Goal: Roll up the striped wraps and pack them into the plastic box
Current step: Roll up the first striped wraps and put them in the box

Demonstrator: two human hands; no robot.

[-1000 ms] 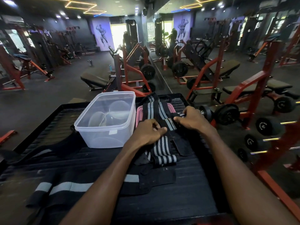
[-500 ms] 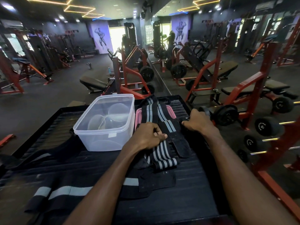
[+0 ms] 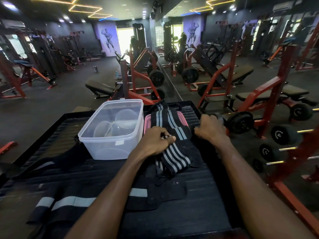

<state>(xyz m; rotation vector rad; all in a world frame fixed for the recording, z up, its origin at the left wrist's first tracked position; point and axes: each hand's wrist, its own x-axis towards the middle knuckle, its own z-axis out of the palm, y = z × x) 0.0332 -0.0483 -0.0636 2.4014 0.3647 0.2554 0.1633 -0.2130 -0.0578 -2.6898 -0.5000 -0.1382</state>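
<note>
Fingers of both hands (image 3: 156, 140) (image 3: 211, 128) grip striped wraps (image 3: 174, 152); plastic box (image 3: 110, 138) just left.

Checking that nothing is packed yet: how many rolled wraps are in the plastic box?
0. The plastic box holds no wraps. The striped wraps lie unrolled beside it under the left hand, draped over a pink lid. Others may lie hidden underneath.

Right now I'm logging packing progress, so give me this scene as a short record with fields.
surface: black ribbed platform
box: clear plastic box, open, no wraps inside
lid: pink lid beside the box, under the wraps
wraps: striped wraps lying unrolled
left hand: left hand pinches a striped wrap
right hand: right hand grips a wrap's dark end
</note>
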